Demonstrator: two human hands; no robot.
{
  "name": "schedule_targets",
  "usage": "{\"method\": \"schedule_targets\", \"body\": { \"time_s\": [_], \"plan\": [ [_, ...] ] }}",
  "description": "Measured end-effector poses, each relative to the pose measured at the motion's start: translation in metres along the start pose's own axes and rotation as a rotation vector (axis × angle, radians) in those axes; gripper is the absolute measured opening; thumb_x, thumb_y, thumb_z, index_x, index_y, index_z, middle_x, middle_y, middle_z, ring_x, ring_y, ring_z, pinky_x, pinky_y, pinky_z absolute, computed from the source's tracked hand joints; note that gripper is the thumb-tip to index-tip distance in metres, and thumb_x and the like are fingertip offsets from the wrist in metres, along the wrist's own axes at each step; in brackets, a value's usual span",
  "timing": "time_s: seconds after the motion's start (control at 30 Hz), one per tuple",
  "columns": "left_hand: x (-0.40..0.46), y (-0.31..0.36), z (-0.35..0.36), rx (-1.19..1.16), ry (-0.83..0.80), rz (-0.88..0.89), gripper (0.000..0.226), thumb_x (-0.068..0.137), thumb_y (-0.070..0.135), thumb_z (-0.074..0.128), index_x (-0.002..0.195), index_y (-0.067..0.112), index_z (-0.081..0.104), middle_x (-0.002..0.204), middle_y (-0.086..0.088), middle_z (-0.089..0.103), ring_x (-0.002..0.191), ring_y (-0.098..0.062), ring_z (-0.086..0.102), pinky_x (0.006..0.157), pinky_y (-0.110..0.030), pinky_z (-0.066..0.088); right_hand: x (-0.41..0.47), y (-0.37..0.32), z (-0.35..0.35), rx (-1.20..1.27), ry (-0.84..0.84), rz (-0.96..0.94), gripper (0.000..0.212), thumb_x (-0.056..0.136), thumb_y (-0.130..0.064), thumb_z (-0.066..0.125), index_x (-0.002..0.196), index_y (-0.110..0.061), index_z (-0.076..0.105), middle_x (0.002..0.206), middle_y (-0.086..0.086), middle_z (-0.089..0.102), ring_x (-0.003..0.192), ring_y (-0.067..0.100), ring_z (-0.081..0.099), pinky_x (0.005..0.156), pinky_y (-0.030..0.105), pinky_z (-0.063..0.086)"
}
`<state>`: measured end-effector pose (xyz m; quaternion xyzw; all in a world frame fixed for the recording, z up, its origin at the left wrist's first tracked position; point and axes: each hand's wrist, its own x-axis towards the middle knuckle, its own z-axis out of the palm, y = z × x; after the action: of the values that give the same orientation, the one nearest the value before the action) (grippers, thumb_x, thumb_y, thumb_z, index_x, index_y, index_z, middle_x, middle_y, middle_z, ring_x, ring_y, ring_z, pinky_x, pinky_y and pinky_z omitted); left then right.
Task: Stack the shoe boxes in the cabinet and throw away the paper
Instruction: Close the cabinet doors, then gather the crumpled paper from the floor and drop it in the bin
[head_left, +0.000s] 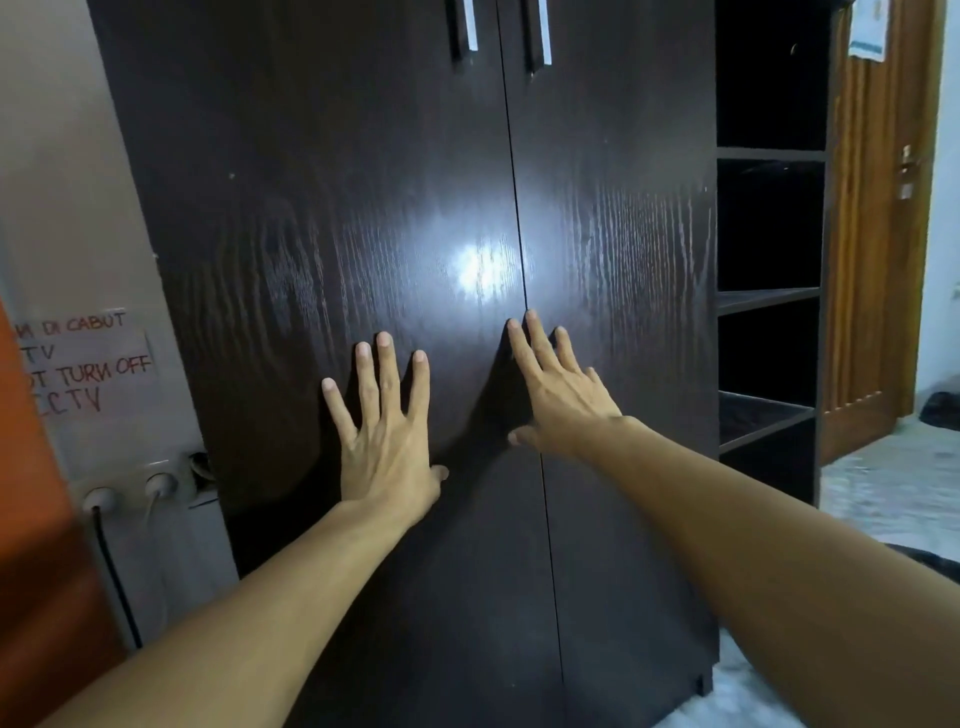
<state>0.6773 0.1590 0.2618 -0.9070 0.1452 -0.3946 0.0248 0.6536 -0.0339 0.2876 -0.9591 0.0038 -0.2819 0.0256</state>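
Observation:
A tall dark-brown cabinet fills the view, both of its doors shut, with two silver handles at the top edge. My left hand lies flat on the left door, fingers spread and straight. My right hand presses flat across the seam between the doors, fingers straight. Neither hand holds anything. No shoe boxes or paper show; the cabinet's inside is hidden behind the doors.
Open dark shelves adjoin the cabinet on the right, with a wooden door beyond them. On the left wall are a handwritten sign and sockets with plugs. Pale marbled floor lies at the right.

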Motion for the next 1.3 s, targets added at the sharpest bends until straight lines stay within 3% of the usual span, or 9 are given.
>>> {"method": "schedule_targets", "body": {
  "time_s": [0.13,0.3,0.5,0.7,0.83,1.0,1.2,1.3],
  "plan": [
    [0.001,0.006,-0.001,0.032,0.003,-0.015,0.132,0.070,0.053,0.076,0.149,0.015,-0.022,0.150,-0.023,-0.036,0.139,-0.041,-0.033,0.110,-0.065,-0.012,-0.005,0.005,0.004,-0.019,-0.026,-0.017,0.126,0.076,-0.040,0.078,0.149,-0.028,-0.025,0.156,-0.007,-0.033,0.148,0.033,-0.012,0.108,0.061,0.032],
    [-0.010,0.025,-0.001,-0.001,-0.062,0.065,0.118,0.076,0.050,0.071,0.152,0.016,-0.012,0.153,-0.023,-0.031,0.140,-0.040,-0.030,0.110,-0.062,-0.011,-0.032,0.021,0.003,0.002,-0.130,-0.009,0.119,0.079,-0.039,0.076,0.151,-0.029,-0.019,0.159,-0.008,-0.025,0.150,0.030,0.003,0.108,0.051,0.038],
    [-0.043,0.084,0.013,-0.223,-0.321,0.296,0.096,0.082,0.052,0.062,0.154,0.016,0.008,0.162,-0.012,-0.008,0.148,-0.031,-0.014,0.117,-0.057,0.000,-0.098,0.065,0.005,-0.021,-0.283,0.129,0.111,0.079,-0.045,0.074,0.154,-0.028,-0.006,0.163,-0.004,-0.013,0.137,0.035,0.038,0.102,0.044,0.043],
    [-0.085,0.168,0.031,-0.425,-0.682,0.484,0.096,0.079,0.052,0.067,0.153,0.016,0.017,0.162,-0.007,0.008,0.149,-0.027,0.003,0.117,-0.056,0.009,-0.183,0.138,0.022,-0.080,-0.448,0.344,0.102,0.077,-0.051,0.073,0.154,-0.023,0.012,0.160,0.003,0.022,0.139,0.028,0.038,0.108,0.038,0.039],
    [-0.107,0.225,0.046,-0.491,-0.803,0.600,0.091,0.082,0.048,0.066,0.152,0.014,0.019,0.161,-0.009,0.010,0.149,-0.027,0.006,0.117,-0.055,0.010,-0.236,0.192,0.029,-0.110,-0.543,0.519,0.086,0.078,-0.048,0.072,0.148,-0.019,0.031,0.140,0.012,0.051,0.124,0.032,0.052,0.098,0.040,0.047],
    [-0.120,0.297,0.074,-0.541,-0.835,0.692,0.079,0.084,0.044,0.066,0.148,0.013,0.030,0.159,-0.008,0.019,0.147,-0.027,0.015,0.116,-0.054,0.017,-0.284,0.261,0.046,-0.134,-0.587,0.664,0.073,0.074,-0.056,0.068,0.134,-0.021,0.048,0.120,0.011,0.062,0.108,0.032,0.060,0.082,0.036,0.052],
    [-0.131,0.381,0.111,-0.627,-0.807,0.765,0.061,0.086,0.034,0.065,0.138,0.013,0.044,0.153,-0.009,0.032,0.141,-0.025,0.031,0.112,-0.045,0.028,-0.320,0.324,0.081,-0.122,-0.539,0.739,0.071,0.076,-0.065,0.064,0.128,-0.019,0.051,0.116,0.006,0.065,0.105,0.029,0.061,0.079,0.038,0.053],
    [-0.135,0.419,0.132,-0.665,-0.744,0.804,0.062,0.087,0.029,0.064,0.142,0.011,0.040,0.154,-0.009,0.031,0.141,-0.026,0.031,0.112,-0.042,0.029,-0.331,0.347,0.101,-0.134,-0.516,0.764,0.057,0.081,-0.054,0.064,0.123,-0.017,0.054,0.112,0.008,0.066,0.101,0.032,0.062,0.077,0.038,0.053]
  ]
}}
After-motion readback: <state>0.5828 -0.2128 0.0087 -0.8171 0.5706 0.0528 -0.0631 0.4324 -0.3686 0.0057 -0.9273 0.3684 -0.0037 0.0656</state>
